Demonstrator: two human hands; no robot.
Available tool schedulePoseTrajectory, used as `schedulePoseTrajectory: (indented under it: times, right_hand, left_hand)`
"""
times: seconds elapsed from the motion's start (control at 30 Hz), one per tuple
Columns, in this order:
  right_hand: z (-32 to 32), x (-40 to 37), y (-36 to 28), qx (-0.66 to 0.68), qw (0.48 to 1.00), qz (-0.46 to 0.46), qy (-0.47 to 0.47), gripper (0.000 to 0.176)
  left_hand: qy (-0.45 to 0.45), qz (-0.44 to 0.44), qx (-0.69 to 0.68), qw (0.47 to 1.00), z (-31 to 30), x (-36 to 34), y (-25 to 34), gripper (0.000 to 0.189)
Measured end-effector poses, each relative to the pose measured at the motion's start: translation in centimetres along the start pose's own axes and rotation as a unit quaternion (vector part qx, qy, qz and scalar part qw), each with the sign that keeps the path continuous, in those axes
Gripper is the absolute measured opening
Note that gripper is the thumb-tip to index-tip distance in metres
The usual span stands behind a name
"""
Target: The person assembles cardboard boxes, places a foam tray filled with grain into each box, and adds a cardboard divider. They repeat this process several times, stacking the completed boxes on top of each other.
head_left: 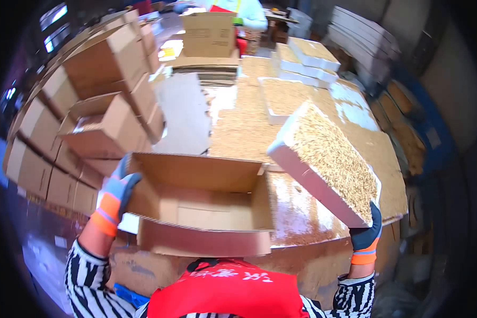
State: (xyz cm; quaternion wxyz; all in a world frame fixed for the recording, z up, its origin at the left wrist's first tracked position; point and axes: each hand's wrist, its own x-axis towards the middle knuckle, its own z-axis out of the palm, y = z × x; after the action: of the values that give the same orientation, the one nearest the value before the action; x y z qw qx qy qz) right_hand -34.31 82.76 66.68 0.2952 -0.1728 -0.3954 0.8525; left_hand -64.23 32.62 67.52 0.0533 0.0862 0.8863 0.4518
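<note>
An open cardboard box [204,241] stands at the near edge of the table, its inside bare. My left hand [119,195], in a grey and orange glove, is closed on the box's left wall, thumb over the rim. To the right of the box, my right hand [368,234], in the same kind of glove, grips the near right corner of a white slab with a tan, straw-like top [331,153]. That slab is tilted and raised above the table; the fingers beneath it are partly hidden.
Cardboard boxes [98,58] are piled along the left. More white slabs [307,58] are stacked at the far right of the tan-covered table [238,132]. Behind a stack of flat cardboard [206,74] with a box [209,34] on it, another person [252,13] stands.
</note>
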Motion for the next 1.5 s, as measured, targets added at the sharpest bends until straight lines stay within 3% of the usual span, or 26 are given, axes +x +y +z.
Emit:
schedulePoseTrajectory:
  times: [0.1, 0.17, 0.2, 0.27, 0.3, 0.33, 0.37, 0.43, 0.57, 0.67, 0.73, 0.8, 0.83, 0.9, 0.93, 1.07, 1.1, 1.2, 1.23, 1.27, 1.33, 1.4, 1.5]
  right_hand:
    - [3.2, -0.4, 1.8, -0.305, 0.93, -0.154, -0.137, 0.034]
    - [5.2, -0.6, 2.6, -0.486, 0.813, -0.264, -0.182, 0.031]
    - [7.8, -1.4, 2.3, -0.496, 0.785, -0.303, -0.213, 0.033]
    - [10.7, -1.7, 1.9, -0.597, 0.676, -0.331, -0.276, 0.038]
    - [14.6, -2.9, 2.5, -0.49, 0.815, -0.192, -0.242, 0.045]
    - [17.7, -3.7, 3.4, -0.416, 0.876, -0.103, -0.222, 0.052]
    - [20.7, -4.5, 4.3, -0.332, 0.925, -0.021, -0.185, 0.058]
    - [22.6, -4.7, 4.5, -0.297, 0.941, 0.039, -0.156, 0.068]
    - [21.6, -3.2, 5.4, -0.339, 0.922, 0.08, -0.173, 0.071]
    - [22.0, -2.7, 5.5, -0.397, 0.892, 0.1, -0.191, 0.07]
    - [21.3, -2.0, 7.1, -0.381, 0.887, 0.049, -0.257, 0.066]
    - [21.2, -1.4, 7.0, -0.68, 0.693, 0.032, -0.237, 0.048]
    - [21.1, -0.9, 7.2, -0.722, 0.642, -0.049, -0.255, 0.037]
    - [21.9, -0.8, 8.1, -0.819, 0.508, -0.085, -0.253, 0.038]
    - [22.2, -0.6, 8.4, -0.86, 0.435, -0.102, -0.249, 0.04]
    - [20.8, 0.2, 8.9, -0.848, 0.448, -0.146, -0.242, 0.047]
    - [21.3, 0.2, 8.3, -0.857, 0.446, -0.096, -0.241, 0.051]
    - [21.7, 0.7, 7.6, -0.679, 0.653, -0.245, -0.23, 0.068]
    - [21.8, 1.2, 6.7, -0.648, 0.683, -0.208, -0.263, 0.085]
    - [21.0, 2.5, 6.7, -0.594, 0.73, -0.225, -0.254, 0.071]
    - [18.1, 8.2, 6.8, -0.561, 0.795, -0.109, -0.203, 0.052]
    - [14.3, 15.9, 8.9, -0.56, 0.816, -0.027, -0.14, 0.041]
    - [7.2, 28.5, 16.3, -0.658, 0.744, -0.031, -0.114, 0.054]
  left_hand:
    - [0.008, 0.062, -0.064, 0.996, 1.4, -2.0, 2.3, 0.058]
    - [0.012, 0.065, -0.077, 0.995, 1.6, -2.4, 2.2, 0.055]
    - [-0.01, 0.059, -0.142, 0.988, 1.9, -2.1, 1.6, 0.055]
    - [-0.054, 0.044, -0.269, 0.96, 2.5, -1.4, 0.2, 0.055]
    - [-0.094, 0.068, -0.328, 0.937, 1.7, -2.1, 2.4, 0.05]
    - [-0.122, 0.105, -0.285, 0.945, 0.6, -1.7, 0.7, 0.045]
    - [-0.158, 0.116, -0.373, 0.907, 0.3, -1.9, 0.6, 0.044]
    - [-0.122, 0.242, -0.175, 0.946, -0.3, -2.6, 1.3, 0.042]
    - [-0.126, 0.186, -0.29, 0.93, -0.4, -2.6, 2.4, 0.043]
    - [-0.127, 0.089, -0.452, 0.878, -0.2, -2.2, 2.1, 0.046]
    - [-0.116, 0.023, -0.541, 0.833, 0.6, -0.7, 0.1, 0.048]
    - [-0.119, 0.041, -0.475, 0.871, 0.5, -0.2, -0.1, 0.05]
    - [-0.112, 0.052, -0.435, 0.892, 0.2, -0.4, 0.3, 0.05]
    - [-0.061, 0.071, -0.278, 0.956, -0.2, -0.7, -0.2, 0.051]
    - [-0.052, 0.063, -0.284, 0.955, -0.2, -0.8, -0.3, 0.049]
    - [-0.04, 0.047, -0.279, 0.958, 0.0, -0.7, 1.4, 0.044]
    - [-0.049, 0.036, -0.28, 0.958, -0.1, -0.6, 1.6, 0.044]
    - [-0.045, 0.032, -0.283, 0.958, 0.4, -0.3, 2.1, 0.044]
    - [-0.038, 0.035, -0.284, 0.958, 0.6, -0.1, 2.3, 0.044]
    - [-0.032, 0.047, -0.232, 0.971, 0.6, 0.0, 2.4, 0.044]
    - [-0.014, 0.079, -0.129, 0.988, 0.6, 0.4, 2.9, 0.044]
    - [-0.002, 0.06, -0.109, 0.992, 0.9, 0.2, 3.7, 0.045]
    - [0.008, 0.01, -0.133, 0.991, 1.5, -0.1, 5.1, 0.044]
